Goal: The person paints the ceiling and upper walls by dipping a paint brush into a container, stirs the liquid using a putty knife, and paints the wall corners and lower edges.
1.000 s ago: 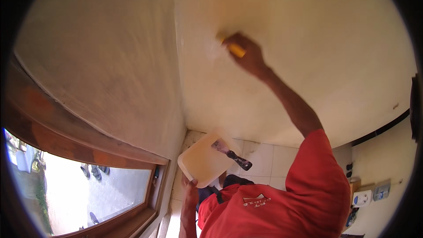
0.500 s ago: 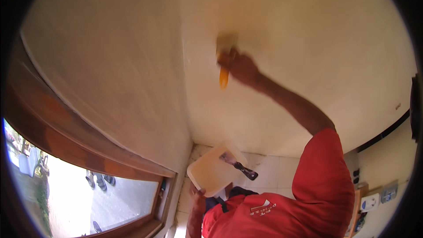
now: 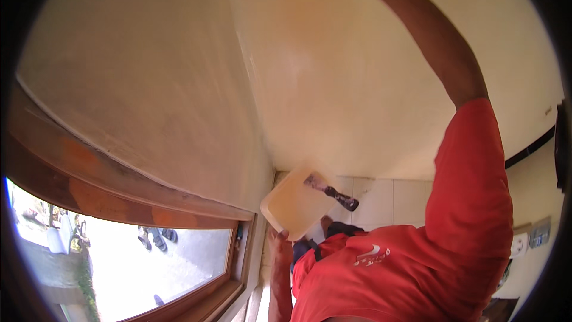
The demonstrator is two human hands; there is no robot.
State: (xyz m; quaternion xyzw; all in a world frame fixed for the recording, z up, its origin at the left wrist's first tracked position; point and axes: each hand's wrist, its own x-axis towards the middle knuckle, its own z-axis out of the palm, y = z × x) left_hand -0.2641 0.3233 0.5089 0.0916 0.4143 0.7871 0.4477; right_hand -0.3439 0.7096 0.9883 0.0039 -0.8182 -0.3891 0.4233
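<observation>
My left hand [image 3: 280, 240] grips the near edge of a shallow cream rectangular tray [image 3: 289, 203] at lower centre. A putty knife [image 3: 342, 200] with a dark handle and a stained blade lies across the tray. My right arm [image 3: 441, 42], in a red sleeve, reaches up past the top edge along the pale wall [image 3: 322, 83]; the hand and whatever it holds are out of view. The wall meets another plastered wall [image 3: 137, 95] at a corner above the tray.
A wood-framed glazed opening [image 3: 149, 214] at lower left shows bright pavement and several sandals outside. White floor tiles [image 3: 372, 203] run along the wall's foot. A water container [image 3: 539, 232] and a white appliance [image 3: 518, 244] stand at the right, below a dark curved strip [image 3: 524, 152].
My right hand with the yellow-handled tool has moved up out of the frame. The tray, knife and left hand appear higher and a little further right than half a second ago.
</observation>
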